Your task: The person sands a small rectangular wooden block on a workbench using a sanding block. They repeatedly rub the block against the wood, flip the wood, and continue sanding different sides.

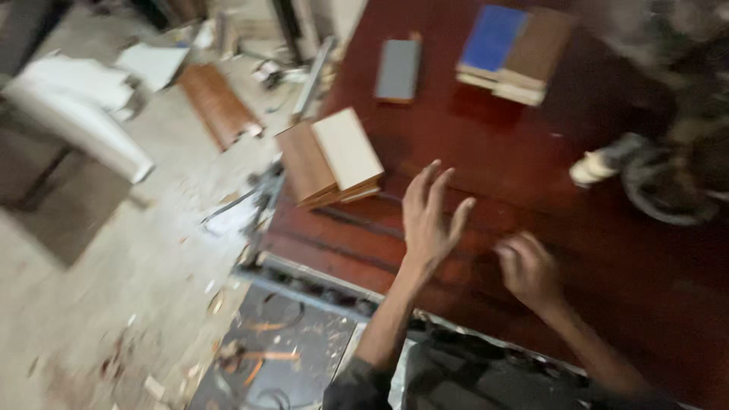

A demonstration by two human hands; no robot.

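The picture is motion-blurred. My left hand [429,216] hovers over a dark red wooden table [493,144] with its fingers spread, holding nothing. My right hand [528,269] is beside it, fingers curled loosely, with nothing visible in it. A small stack of board samples [330,156], brown and cream on top, lies just left of my left hand near the table's edge. Farther back lie a grey block [399,70] and a second stack with a blue and a brown top [512,49].
Another person's arm with a white-tipped object [600,167] reaches in from the right. Left of the table is a dusty floor [137,266] with a brown plank [219,102], white panels [83,106] and scraps. A dark tray of tools [273,357] sits below.
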